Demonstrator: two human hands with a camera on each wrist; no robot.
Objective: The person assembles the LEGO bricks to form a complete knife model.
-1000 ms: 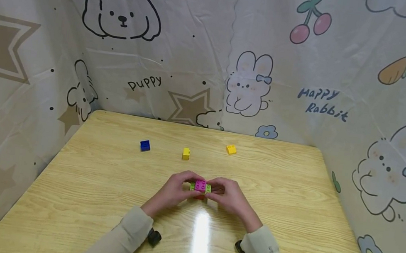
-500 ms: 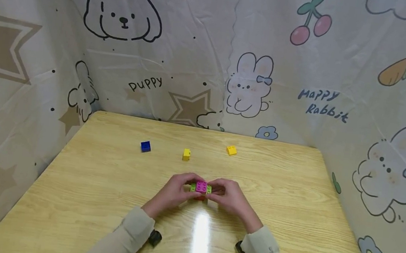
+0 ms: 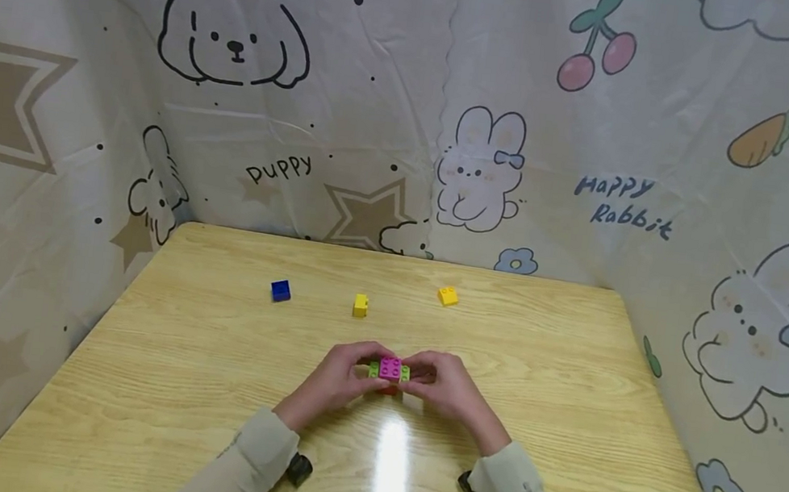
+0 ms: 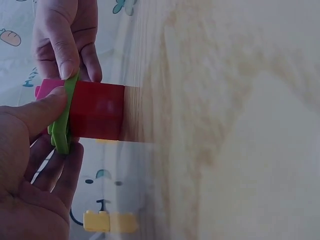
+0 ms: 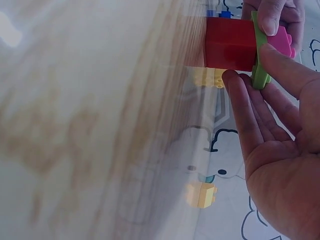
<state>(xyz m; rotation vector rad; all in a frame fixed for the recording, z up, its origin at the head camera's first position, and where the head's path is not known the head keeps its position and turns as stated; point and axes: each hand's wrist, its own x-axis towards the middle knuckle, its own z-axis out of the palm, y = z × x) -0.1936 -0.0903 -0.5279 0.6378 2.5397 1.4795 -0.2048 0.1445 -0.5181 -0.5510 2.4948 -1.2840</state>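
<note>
At the middle of the table stands a short stack of toy building bricks. A pink brick (image 3: 390,368) tops it, a thin lime-green piece (image 4: 62,125) sticks out on both sides beneath, and a red block (image 4: 97,110) forms the base on the wood. My left hand (image 3: 342,374) pinches the green piece's left end, thumb at the near side and fingers behind. From the other side, my right hand (image 3: 447,386) grips the right end the same way. In the right wrist view the red block (image 5: 230,44) shows below the fingertips.
Beyond the hands lie a blue brick (image 3: 280,291) at left, a yellow brick (image 3: 361,305) on its side, and another yellow brick (image 3: 448,296) further right. A printed cloth (image 3: 380,114) walls the wooden table (image 3: 167,382) at the back and sides.
The head view has shifted slightly, so the scene sits a little lower. Both hands keep their hold on the brick stack, with hardly any movement.
</note>
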